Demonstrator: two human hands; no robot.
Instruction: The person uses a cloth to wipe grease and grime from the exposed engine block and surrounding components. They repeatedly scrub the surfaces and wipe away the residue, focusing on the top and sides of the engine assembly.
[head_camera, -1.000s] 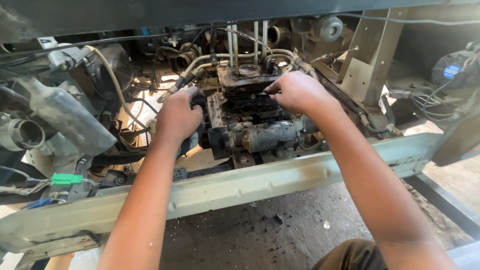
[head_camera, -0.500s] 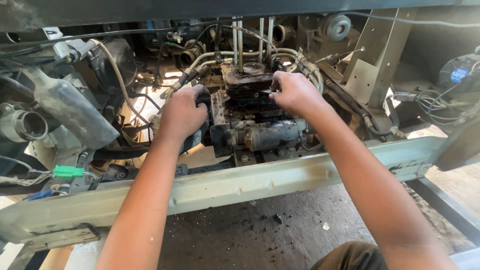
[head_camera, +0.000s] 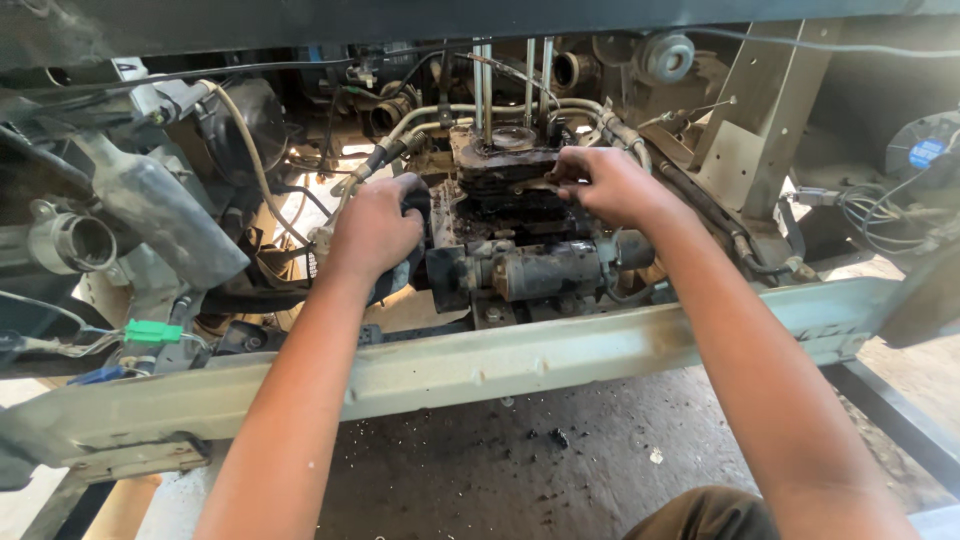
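Observation:
A dirty black engine block (head_camera: 505, 185) with cooling fins sits in an open vehicle frame, a cylindrical starter motor (head_camera: 545, 270) bolted below it. My left hand (head_camera: 375, 230) is closed around the dark left side of the engine (head_camera: 418, 205). My right hand (head_camera: 605, 185) grips the finned upper right part of the block, fingers curled onto it. Several thin metal rods (head_camera: 485, 85) rise from the top of the engine.
A pale metal cross beam (head_camera: 560, 355) runs across in front of the engine. Hoses and cables (head_camera: 250, 150) hang at left near a grey pipe end (head_camera: 75, 240) and a green connector (head_camera: 152, 331). A perforated bracket (head_camera: 765, 130) stands at right. Stained concrete floor (head_camera: 520, 470) lies below.
Both hands stay on the engine; the right hand has shifted slightly left along the fins. The view has drifted a little.

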